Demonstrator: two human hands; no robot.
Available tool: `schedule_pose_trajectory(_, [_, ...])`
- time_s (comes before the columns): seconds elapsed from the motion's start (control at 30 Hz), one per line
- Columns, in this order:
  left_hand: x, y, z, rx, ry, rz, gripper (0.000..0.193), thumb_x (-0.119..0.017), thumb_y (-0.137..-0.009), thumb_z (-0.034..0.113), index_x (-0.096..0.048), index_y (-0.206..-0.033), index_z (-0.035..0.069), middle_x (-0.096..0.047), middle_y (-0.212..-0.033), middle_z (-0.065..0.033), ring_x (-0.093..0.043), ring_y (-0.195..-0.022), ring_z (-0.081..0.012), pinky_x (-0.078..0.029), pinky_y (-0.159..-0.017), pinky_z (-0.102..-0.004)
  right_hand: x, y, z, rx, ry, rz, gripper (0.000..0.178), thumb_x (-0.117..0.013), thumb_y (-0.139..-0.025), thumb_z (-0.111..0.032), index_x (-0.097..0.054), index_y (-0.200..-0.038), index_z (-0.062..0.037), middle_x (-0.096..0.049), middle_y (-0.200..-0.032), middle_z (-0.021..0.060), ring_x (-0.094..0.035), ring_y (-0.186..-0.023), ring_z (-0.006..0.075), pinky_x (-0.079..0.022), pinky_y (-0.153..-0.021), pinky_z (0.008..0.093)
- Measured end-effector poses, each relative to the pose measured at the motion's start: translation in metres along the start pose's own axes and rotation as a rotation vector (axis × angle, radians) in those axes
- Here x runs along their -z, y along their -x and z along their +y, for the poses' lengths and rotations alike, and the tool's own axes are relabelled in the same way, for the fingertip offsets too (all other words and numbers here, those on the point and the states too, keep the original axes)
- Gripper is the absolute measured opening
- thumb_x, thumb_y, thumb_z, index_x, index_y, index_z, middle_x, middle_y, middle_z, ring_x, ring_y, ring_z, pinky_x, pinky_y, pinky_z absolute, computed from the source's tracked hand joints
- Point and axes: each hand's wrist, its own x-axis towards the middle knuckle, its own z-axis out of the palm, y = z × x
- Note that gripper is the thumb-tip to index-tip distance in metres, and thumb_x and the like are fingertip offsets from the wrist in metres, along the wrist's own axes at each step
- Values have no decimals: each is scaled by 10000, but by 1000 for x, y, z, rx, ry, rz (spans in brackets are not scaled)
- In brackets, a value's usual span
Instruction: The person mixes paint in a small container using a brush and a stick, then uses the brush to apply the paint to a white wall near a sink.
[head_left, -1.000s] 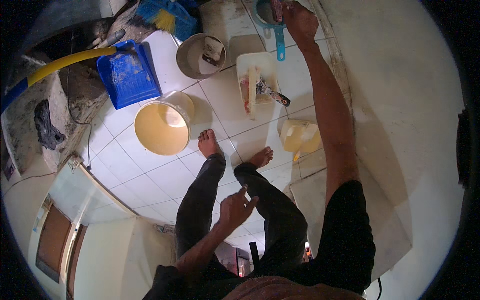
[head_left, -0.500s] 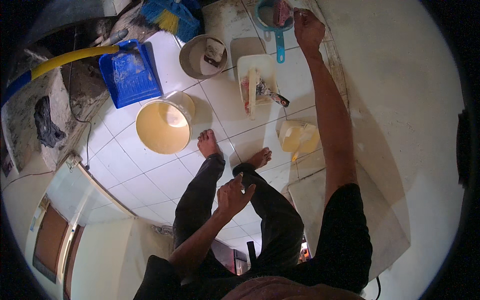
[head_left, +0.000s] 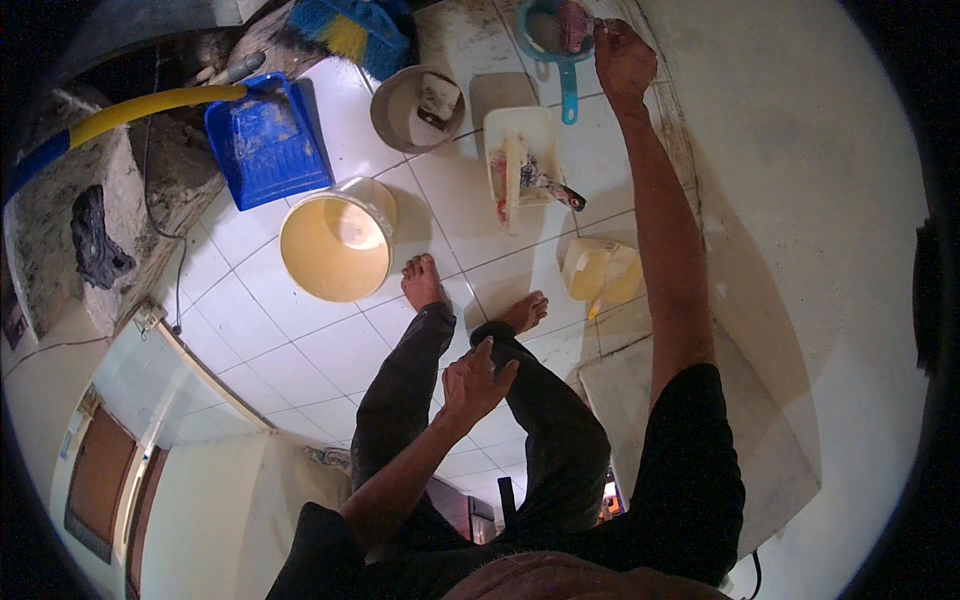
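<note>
My right arm reaches far forward along the wall. At its end my right hand [head_left: 625, 68] is closed beside the rim of a teal long-handled dipper [head_left: 569, 92]. A pinkish-red, flat-ended thing [head_left: 573, 26] shows over the dipper, close to my fingers. Whether my hand grips it cannot be made out. Above my right thigh hangs my left hand [head_left: 478, 382], its fingers apart and nothing in it. A cream tray [head_left: 543, 122] near the dipper bears a pale stick [head_left: 513, 180] and a dark-handled tool [head_left: 567, 195].
A cream bucket [head_left: 287, 257] stands left of my feet. Beyond it are a round grey bowl [head_left: 385, 125] with a scraper-like piece inside, a blue dustpan [head_left: 265, 150] and a blue-yellow broom [head_left: 360, 35]. A yellowish container [head_left: 590, 268] sits by the right wall [head_left: 790, 180].
The whole view has shifted slightly, so floor things appear a little farther right. My right hand stays by the dipper, still closed. My left hand remains over my thigh.
</note>
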Motion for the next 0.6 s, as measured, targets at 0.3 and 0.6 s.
schedule_pose_trajectory(0.3, [-1, 1, -2, -33, -21, 56, 601, -739, -748, 386, -601, -1150, -39, -668, -759, -109, -666, -676, -267, -529, -603, -372, -9, -3, 9, 5, -40, 39, 271, -586, -840, -352, -682, -806, -101, -659, -733, 119, -640, -659, 329, -511, -605, 411])
schedule_pose_trajectory(0.6, [4, -2, 3, 60, 68, -49, 603, -678, -759, 381, -565, -1186, -30, -665, -963, -232, -668, -853, -362, -532, -743, -431, -26, 4, 56, -462, -468, 71, 280, -555, -867, -261, -691, -790, -29, -695, -814, 120, -675, -639, 248, -530, -665, 368])
